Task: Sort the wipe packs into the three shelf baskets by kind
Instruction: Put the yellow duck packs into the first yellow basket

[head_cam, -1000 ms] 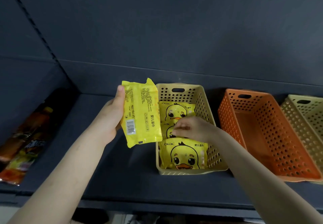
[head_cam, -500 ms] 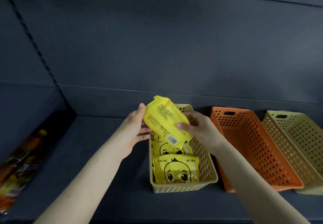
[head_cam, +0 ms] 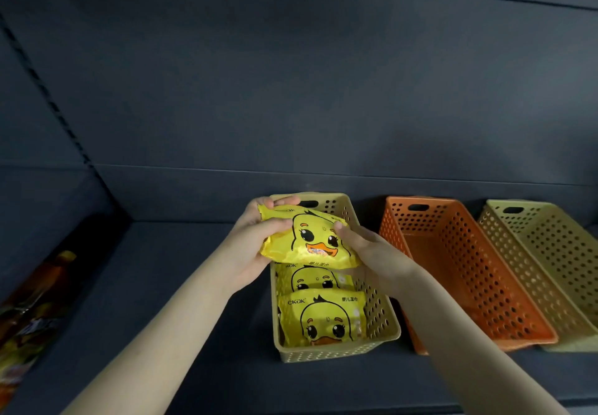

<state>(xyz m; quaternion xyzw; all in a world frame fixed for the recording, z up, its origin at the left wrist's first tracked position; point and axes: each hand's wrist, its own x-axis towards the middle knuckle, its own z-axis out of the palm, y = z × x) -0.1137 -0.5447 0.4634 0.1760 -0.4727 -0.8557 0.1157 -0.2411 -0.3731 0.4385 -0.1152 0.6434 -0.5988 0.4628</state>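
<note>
On the dark grey shelf board, a beige perforated plastic basket holds two yellow soft wipe packs printed with a duck face: the front pack lies face up by the near wall and the second pack sits just behind it, partly overlapped. Over the basket's far half, a third yellow duck-face wipe pack is held face up, tilted. The left hand wraps fingers and thumb around its left end, and the right hand pinches its right edge. To the right stand an orange perforated plastic basket and, beside that, a second beige perforated basket.
</note>
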